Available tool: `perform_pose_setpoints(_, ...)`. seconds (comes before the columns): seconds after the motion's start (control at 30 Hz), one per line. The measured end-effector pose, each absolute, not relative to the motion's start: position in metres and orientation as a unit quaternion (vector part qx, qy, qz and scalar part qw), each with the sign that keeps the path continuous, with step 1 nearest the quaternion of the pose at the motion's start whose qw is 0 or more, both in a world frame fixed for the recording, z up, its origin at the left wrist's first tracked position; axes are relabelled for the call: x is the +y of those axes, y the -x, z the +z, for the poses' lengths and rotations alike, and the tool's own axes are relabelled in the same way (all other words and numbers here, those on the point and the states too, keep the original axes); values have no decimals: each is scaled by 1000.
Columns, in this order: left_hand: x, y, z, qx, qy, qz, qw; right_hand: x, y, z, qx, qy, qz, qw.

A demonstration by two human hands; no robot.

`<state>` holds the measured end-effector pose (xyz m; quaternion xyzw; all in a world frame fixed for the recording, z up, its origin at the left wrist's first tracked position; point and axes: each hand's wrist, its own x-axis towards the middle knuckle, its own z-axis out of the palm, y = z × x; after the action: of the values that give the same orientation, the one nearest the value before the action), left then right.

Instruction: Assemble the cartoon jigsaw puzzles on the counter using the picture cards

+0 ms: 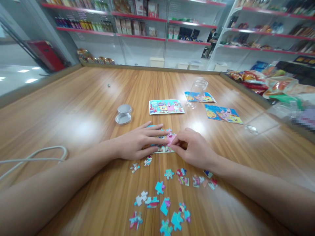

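My left hand [137,142] lies flat with fingers stretched over a partly built jigsaw puzzle [162,149] on the wooden table [86,114]. My right hand [193,147] pinches a pink puzzle piece [171,137] at the puzzle's right edge. Several loose puzzle pieces [163,203] are scattered on the table in front of both hands, some face up, some showing their blue backs.
Three finished picture cards, one at the centre [166,107], lie farther back beside a clear plastic jar [198,91] on its side. Two round tin lids [123,113] sit left of them. A white cable [36,159] loops at left. Snack packets [273,83] and store shelves stand behind.
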<state>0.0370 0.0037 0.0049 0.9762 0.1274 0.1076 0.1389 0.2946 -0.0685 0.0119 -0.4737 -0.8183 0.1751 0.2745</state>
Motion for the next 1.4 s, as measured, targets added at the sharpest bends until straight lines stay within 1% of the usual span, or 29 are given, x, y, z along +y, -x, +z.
perform_pose_setpoints(0.07,2,-37,6,130,-976,107,140,-66,-295,15,-821,464,166,288)
perform_pose_setpoints(0.2,-3,-40,8,118,-979,93,139,-57,-304,23,-775,487,150,375)
perform_pose_setpoints(0.27,-5,-41,10,96,-980,89,149,-52,-310,24,-761,500,146,388)
perform_pose_setpoints(0.33,-5,-42,11,82,-979,94,160,-49,-314,23,-780,490,146,362)
perform_pose_setpoints(0.43,-4,-42,12,78,-978,104,162,-49,-318,25,-834,433,162,303)
perform_pose_setpoints(0.5,-2,-42,11,70,-978,108,161,-51,-319,31,-871,378,190,250)
perform_pose_setpoints(0.57,0,-41,10,63,-977,120,166,-55,-318,40,-903,326,215,179)
perform_pose_setpoints(0.63,1,-41,10,58,-975,130,172,-62,-315,49,-921,294,227,119)
perform_pose_setpoints(0.73,2,-42,10,56,-975,134,168,-73,-308,58,-928,279,234,78)
perform_pose_setpoints(0.87,0,-43,11,56,-976,138,161,-87,-299,55,-938,261,215,78)
perform_pose_setpoints(1.03,-2,-45,12,61,-976,137,155,-99,-287,36,-956,197,172,132)
perform_pose_setpoints(1.2,-5,-47,14,59,-976,141,156,-106,-281,29,-968,157,154,123)
perform_pose_setpoints(1.3,-5,-48,14,57,-976,140,156,-108,-278,30,-970,154,142,124)
perform_pose_setpoints(1.4,-5,-48,14,57,-976,139,159,-112,-275,29,-965,188,107,149)
